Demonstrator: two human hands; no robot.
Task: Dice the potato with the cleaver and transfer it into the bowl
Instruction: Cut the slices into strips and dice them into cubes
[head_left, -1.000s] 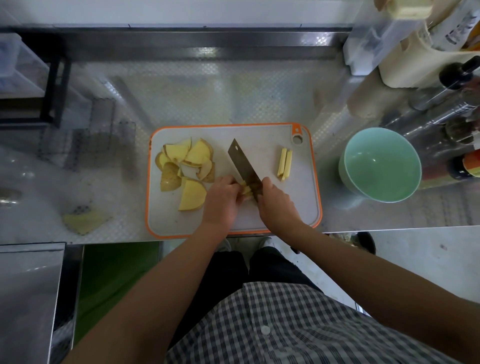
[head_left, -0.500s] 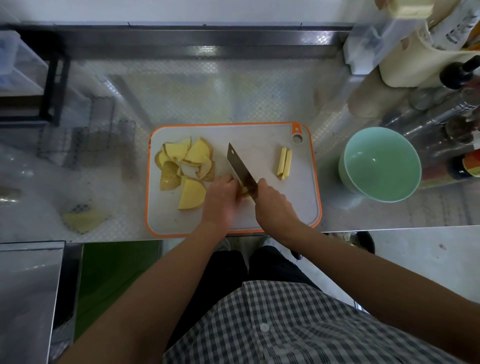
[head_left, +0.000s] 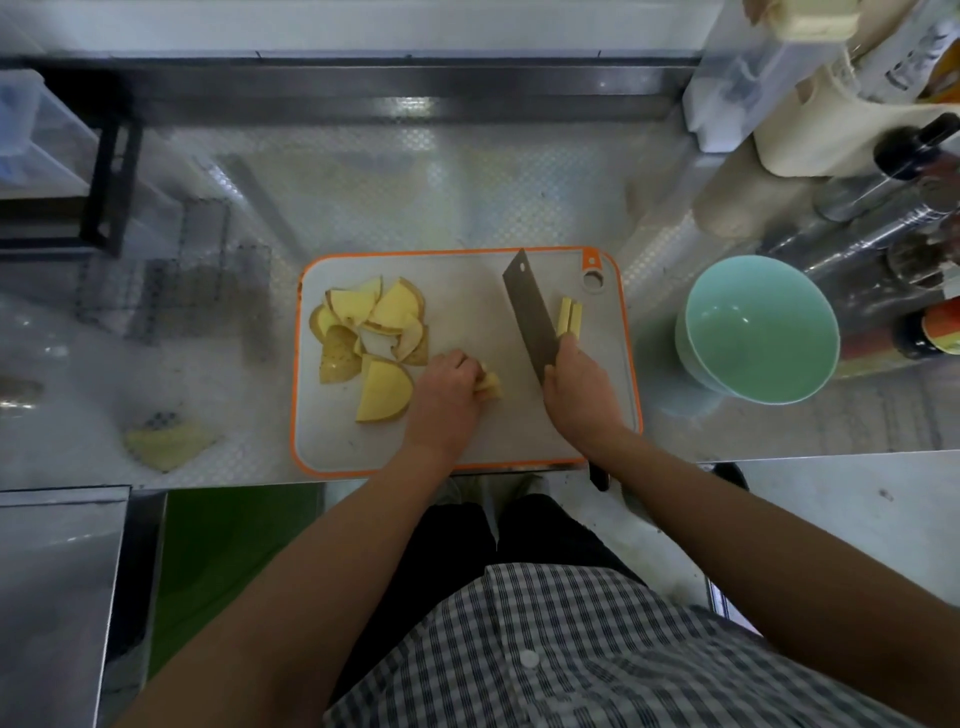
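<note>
A few potato sticks (head_left: 490, 385) lie at the middle of the cutting board (head_left: 467, 447), pinched under the left hand (head_left: 448, 394). To their right, apart, the right hand (head_left: 581, 391) grips the cleaver (head_left: 529, 314). Potato slices (head_left: 375, 332) are piled at left; the green bowl (head_left: 759, 329) stands on the bench (head_left: 415, 197) at right.

A single wide-angle view was worn on the person's head and looked steeply down and forward from above the chest. It faced the metal worktop (head_left: 415, 197) with the cutting board (head_left: 467, 436) near the middle of the frame, fairly close below. Both forearms reached in from the bottom edge, and the checked shirt (head_left: 571, 649) filled the lower part. Lines bent toward the edges, as the back rail (head_left: 363, 93) showed. No second view shared the scene.
</note>
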